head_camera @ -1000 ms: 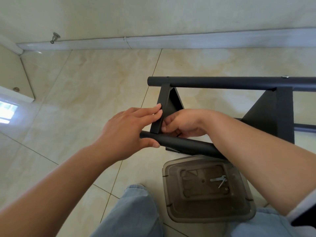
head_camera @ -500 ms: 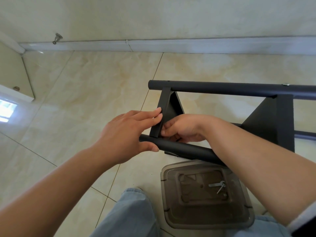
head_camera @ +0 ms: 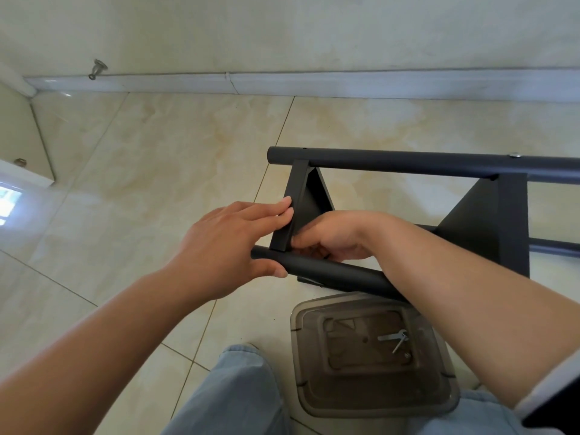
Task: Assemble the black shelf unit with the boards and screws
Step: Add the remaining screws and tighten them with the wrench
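left hand point(head_camera: 226, 246) flat on black board point(head_camera: 290, 208) | right hand point(head_camera: 332, 237) curled behind it, hold unclear

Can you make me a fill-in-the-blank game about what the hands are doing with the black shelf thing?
1. The left hand lays straight fingers on the black ____.
2. The near black tube has the left ____ under it.
3. The clear plastic box sits on the ____.
4. The loose metal pieces lie inside the ____.

Missing words: board; thumb; floor; box
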